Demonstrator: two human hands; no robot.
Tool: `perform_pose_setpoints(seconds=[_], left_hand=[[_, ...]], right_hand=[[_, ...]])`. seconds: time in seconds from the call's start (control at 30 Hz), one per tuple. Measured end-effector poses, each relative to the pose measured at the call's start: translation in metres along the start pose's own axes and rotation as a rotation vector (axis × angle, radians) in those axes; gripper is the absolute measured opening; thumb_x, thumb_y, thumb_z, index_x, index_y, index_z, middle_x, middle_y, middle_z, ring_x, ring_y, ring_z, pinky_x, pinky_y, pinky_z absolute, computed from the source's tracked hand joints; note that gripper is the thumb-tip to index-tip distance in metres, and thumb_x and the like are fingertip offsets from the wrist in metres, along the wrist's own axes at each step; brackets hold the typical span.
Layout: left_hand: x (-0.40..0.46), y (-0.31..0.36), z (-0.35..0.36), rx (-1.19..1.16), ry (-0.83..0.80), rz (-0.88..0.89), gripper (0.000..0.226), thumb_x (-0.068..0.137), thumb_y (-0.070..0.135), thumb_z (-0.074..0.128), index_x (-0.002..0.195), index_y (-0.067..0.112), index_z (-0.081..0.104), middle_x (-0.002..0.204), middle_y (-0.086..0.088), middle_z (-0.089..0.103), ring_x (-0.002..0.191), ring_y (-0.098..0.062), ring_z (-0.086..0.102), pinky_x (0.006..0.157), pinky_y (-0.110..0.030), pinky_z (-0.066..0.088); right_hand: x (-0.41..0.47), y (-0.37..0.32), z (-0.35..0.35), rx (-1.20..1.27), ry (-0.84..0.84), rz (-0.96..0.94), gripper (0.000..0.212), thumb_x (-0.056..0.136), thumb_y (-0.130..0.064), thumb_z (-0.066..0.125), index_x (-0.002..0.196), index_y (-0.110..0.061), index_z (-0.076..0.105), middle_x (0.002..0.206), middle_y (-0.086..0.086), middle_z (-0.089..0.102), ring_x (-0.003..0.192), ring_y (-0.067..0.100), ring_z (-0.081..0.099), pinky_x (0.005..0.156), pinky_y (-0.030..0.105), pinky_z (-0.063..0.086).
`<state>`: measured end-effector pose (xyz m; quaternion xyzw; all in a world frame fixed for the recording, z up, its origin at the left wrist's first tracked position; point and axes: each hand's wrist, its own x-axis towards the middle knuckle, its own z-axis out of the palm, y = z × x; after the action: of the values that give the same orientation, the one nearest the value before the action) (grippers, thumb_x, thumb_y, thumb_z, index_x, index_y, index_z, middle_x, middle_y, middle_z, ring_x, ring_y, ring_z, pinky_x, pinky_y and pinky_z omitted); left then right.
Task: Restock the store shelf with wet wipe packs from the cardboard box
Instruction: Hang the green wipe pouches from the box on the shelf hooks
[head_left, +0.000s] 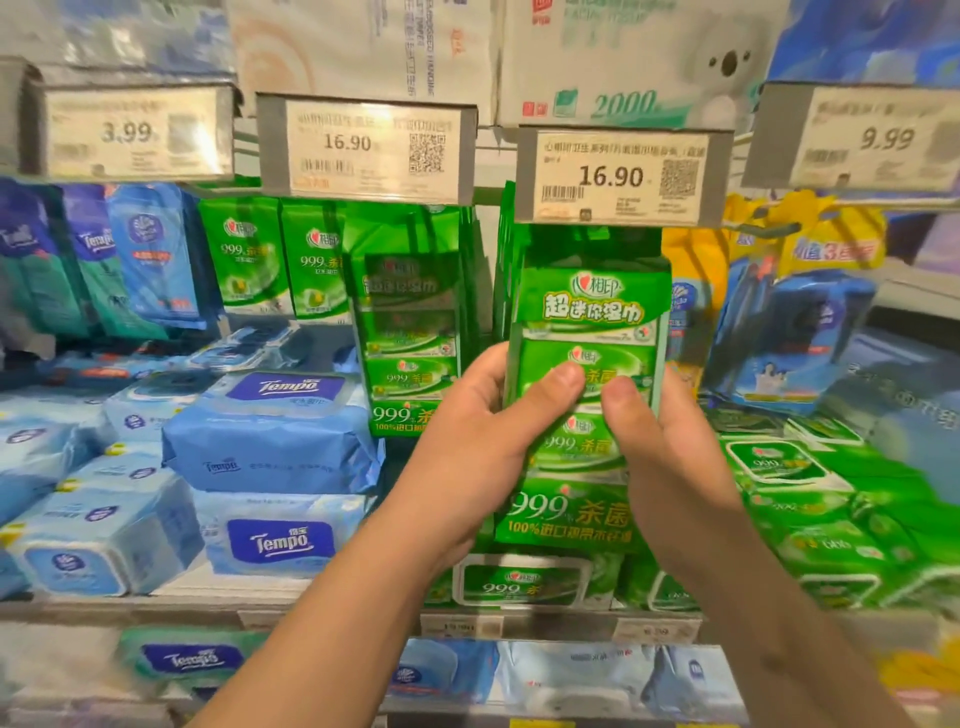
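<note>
A tall green wet wipe pack (589, 312) is held upright in front of the shelf, its top just under the 16.90 price tag (621, 176). My left hand (483, 431) grips its left edge, thumb across the front. My right hand (654, 441) grips its right side, thumb pressed on the front. Behind the held pack, more green packs (506, 260) hang in a row. A matching green pack (410, 332) hangs to the left. The cardboard box is out of view.
Blue Tempo wipe packs (270, 431) are stacked on the shelf at left. Flat green lidded packs (810, 509) lie at right and below my hands. Blue and yellow hanging packs (789, 322) fill the right. The shelf edge (156, 605) runs below.
</note>
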<state>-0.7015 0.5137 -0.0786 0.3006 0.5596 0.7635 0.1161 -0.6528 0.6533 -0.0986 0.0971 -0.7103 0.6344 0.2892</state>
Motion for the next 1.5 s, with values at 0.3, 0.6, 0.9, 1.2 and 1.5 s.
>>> perform_pose_setpoints(seconds=[0.3,0.6,0.9,1.2,1.5], left_hand=[[-0.012,-0.037,-0.018,0.294,0.073,-0.053,0.032,0.089,0.039,0.064,0.119,0.028,0.062,0.112,0.011,0.072,0.104,-0.005,0.067,0.091,-0.027,0.051],[0.003,-0.040,-0.016,0.449,0.267,-0.115,0.021,0.090,0.049,0.062,0.103,0.037,0.072,0.094,0.028,0.072,0.090,0.013,0.065,0.080,-0.016,0.047],[0.001,-0.050,-0.011,0.569,0.421,-0.235,0.089,0.067,0.079,0.055,0.141,0.029,0.049,0.124,0.018,0.065,0.108,-0.007,0.065,0.099,-0.039,0.051],[-0.100,-0.028,-0.038,0.722,0.471,-0.144,0.077,0.071,0.078,0.047,0.139,0.043,0.046,0.133,0.025,0.056,0.121,0.009,0.051,0.107,-0.036,0.045],[-0.264,0.019,-0.145,1.144,0.641,-0.209,0.081,0.078,0.078,0.030,0.148,0.039,0.032,0.149,0.021,0.036,0.140,0.000,0.023,0.119,-0.031,0.020]], right_hand=[[-0.014,0.029,-0.010,-0.142,-0.016,0.144,0.027,0.094,-0.050,0.063,0.118,-0.037,0.061,0.107,-0.029,0.072,0.098,-0.010,0.067,0.073,0.004,0.046],[0.017,0.047,-0.010,-0.342,0.051,0.134,0.017,0.099,-0.046,0.059,0.105,-0.030,0.061,0.072,-0.031,0.064,0.062,-0.006,0.057,0.061,0.019,0.040],[0.020,0.066,-0.008,-0.318,0.168,0.167,0.057,0.084,-0.075,0.057,0.114,-0.027,0.060,0.081,-0.027,0.068,0.073,-0.005,0.063,0.069,0.034,0.051],[-0.047,0.049,0.035,-0.703,0.369,-0.289,0.053,0.093,-0.033,0.061,0.131,0.003,0.057,0.132,0.023,0.054,0.128,0.035,0.048,0.116,0.041,0.026],[-0.110,0.017,0.197,-0.552,-0.145,-0.253,0.049,0.097,-0.050,0.047,0.134,-0.024,0.067,0.149,0.006,0.053,0.143,0.031,0.042,0.119,0.052,0.032]])
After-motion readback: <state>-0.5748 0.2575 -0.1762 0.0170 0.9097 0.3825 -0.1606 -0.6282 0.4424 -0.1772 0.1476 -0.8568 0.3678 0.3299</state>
